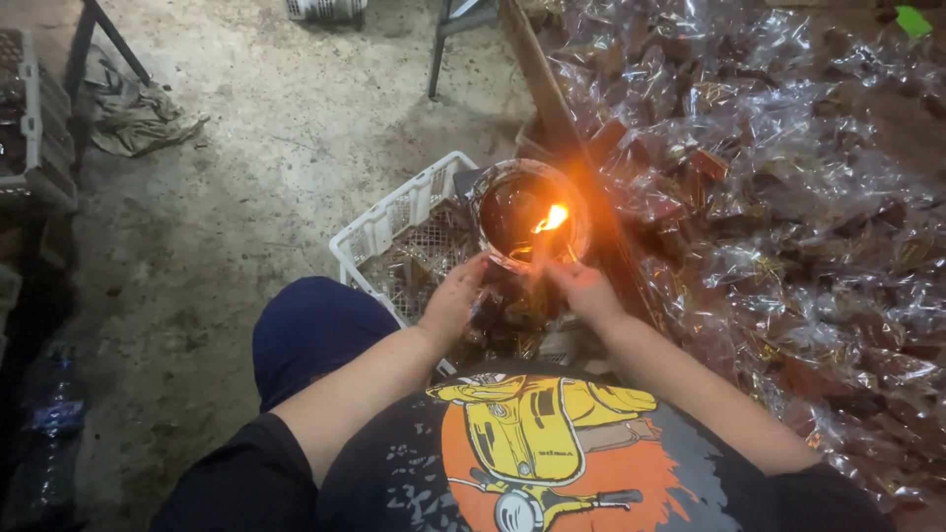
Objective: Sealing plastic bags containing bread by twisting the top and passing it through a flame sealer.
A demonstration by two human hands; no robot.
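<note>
Your left hand (455, 296) and right hand (583, 288) meet just below the rim of the round tin (493, 192) that holds the small flame (552, 218). Between them you hold a small packet (540, 254) in clear wrap, its top edge raised to the fire. Your fingers look pinched together on the packet from both sides, though glare hides the tips, so how tight the hold is cannot be told.

To do this step well, bring only the open edge of the wrap to the flame, and keep your fingertips back on the body of the packet, below the heat. Hold the edge flat and taut between both hands; a slack fold will probably melt unevenly or curl. A short, light pass is likely enough, since thin film burns through if it lingers. Keep your wrists low and steady over the white crate (394, 222) beside your knee (310, 330), so the packet does not dip into the tin.

The heap of wrapped packets (788, 197) lies to your right, close to the tin. Keep loose film from sliding toward the fire. A crumpled cloth (138, 118) sits well apart on the concrete floor (256, 148).
</note>
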